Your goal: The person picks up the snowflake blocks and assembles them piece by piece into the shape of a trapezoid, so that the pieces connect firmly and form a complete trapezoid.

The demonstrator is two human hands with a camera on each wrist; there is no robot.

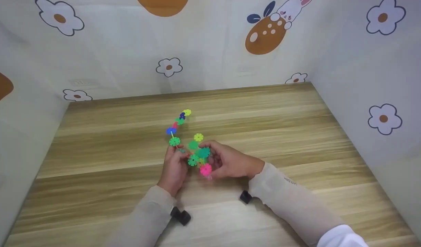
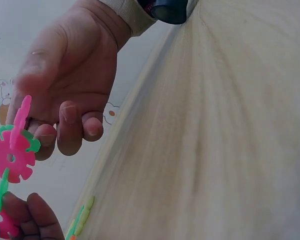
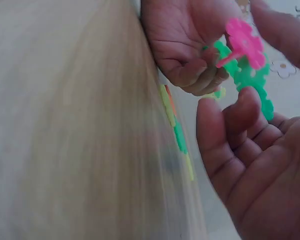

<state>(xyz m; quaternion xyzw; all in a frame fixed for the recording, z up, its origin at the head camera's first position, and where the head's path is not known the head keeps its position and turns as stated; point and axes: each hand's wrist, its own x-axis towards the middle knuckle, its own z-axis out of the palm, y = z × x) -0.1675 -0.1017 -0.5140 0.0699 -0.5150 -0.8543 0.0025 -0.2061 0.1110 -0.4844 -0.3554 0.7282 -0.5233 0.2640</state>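
Notched plastic snowflake discs join into a chain between the two hands. My left hand (image 1: pixel 173 169) pinches the chain near a green disc (image 1: pixel 174 141); in the left wrist view its thumb and forefinger meet at a pink disc (image 2: pixel 21 120). From there blue, red, green and yellow discs (image 1: pixel 187 112) run away to the far side. My right hand (image 1: pixel 232 162) curls its fingers about a teal disc (image 1: pixel 204 153), with a pink disc (image 1: pixel 206 169) by the thumb. In the right wrist view, a green disc (image 3: pixel 252 77) sits against the right fingers. Some joints are hidden behind fingers.
Beneath the hands lies a wood-grain table (image 1: pixel 110 164), with pale walls printed with flowers (image 1: pixel 169 67) on the back and sides. Each wrist wears a small black camera (image 1: pixel 181 216). A yellow disc (image 1: pixel 198 137) and a green one stand just beyond the right fingers.
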